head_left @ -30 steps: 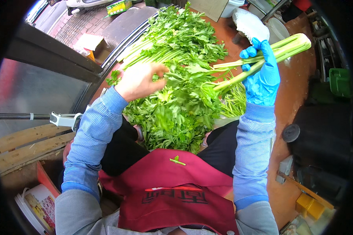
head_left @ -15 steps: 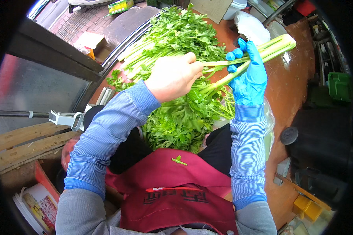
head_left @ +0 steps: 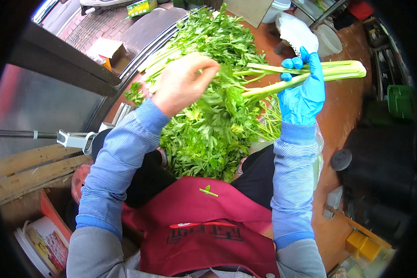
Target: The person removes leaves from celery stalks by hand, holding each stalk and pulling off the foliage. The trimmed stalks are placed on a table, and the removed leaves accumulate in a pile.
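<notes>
My right hand (head_left: 305, 95), in a blue glove, is closed round a bunch of celery (head_left: 345, 70). Its pale base points right, and its leafy stalks reach left over the piles. Just left of those leaves is my bare left hand (head_left: 183, 83), its fingers curled together; anything in them is hidden. Beyond the hands lies a heap of celery (head_left: 229, 34), with its stalk ends toward the left. Between my legs is a mound of loose green celery leaves (head_left: 204, 150). A short green stalk piece (head_left: 209, 191) rests on my dark red apron (head_left: 185, 204).
At the far right are a clear plastic tub (head_left: 329, 39) and a white bag (head_left: 297, 32). Black containers (head_left: 375, 162) and a green crate (head_left: 401, 103) stand to the right. A dark door frame (head_left: 65, 60) is on the left, with an open cardboard box (head_left: 113, 55) outside.
My left hand has moved left, away from the stalks. My right hand has shifted slightly right with the celery, which now lies more level. The leafy ends have swung into clearer view.
</notes>
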Motion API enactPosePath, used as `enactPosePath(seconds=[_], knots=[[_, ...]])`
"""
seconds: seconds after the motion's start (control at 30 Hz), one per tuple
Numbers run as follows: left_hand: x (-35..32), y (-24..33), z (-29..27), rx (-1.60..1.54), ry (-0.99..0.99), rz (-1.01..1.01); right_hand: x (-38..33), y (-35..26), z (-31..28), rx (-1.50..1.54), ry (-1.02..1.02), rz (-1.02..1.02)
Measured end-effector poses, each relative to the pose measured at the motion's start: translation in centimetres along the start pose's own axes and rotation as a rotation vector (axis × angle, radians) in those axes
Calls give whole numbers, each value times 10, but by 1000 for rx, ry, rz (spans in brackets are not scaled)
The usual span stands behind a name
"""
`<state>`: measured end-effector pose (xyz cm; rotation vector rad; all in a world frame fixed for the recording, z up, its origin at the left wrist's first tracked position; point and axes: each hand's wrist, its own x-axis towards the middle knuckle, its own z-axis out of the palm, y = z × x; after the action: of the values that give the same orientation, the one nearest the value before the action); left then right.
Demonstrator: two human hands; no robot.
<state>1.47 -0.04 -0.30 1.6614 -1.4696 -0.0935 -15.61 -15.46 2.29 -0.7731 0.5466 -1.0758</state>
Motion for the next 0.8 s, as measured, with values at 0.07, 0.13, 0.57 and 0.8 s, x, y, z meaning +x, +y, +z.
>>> enactPosePath(seconds=[0.07, 0.13, 0.57, 0.8], knots=[[0, 3, 12, -12, -26, 91, -2, 10, 8, 65, -82, 65], [-1, 13, 21, 150, -104, 108, -8, 17, 17, 121, -77, 68], [19, 0, -4, -787, 265, -519, 5, -1, 0, 210, -36, 119], [2, -37, -83, 23, -294, -566, 8, -35, -27, 318, -73, 10]])
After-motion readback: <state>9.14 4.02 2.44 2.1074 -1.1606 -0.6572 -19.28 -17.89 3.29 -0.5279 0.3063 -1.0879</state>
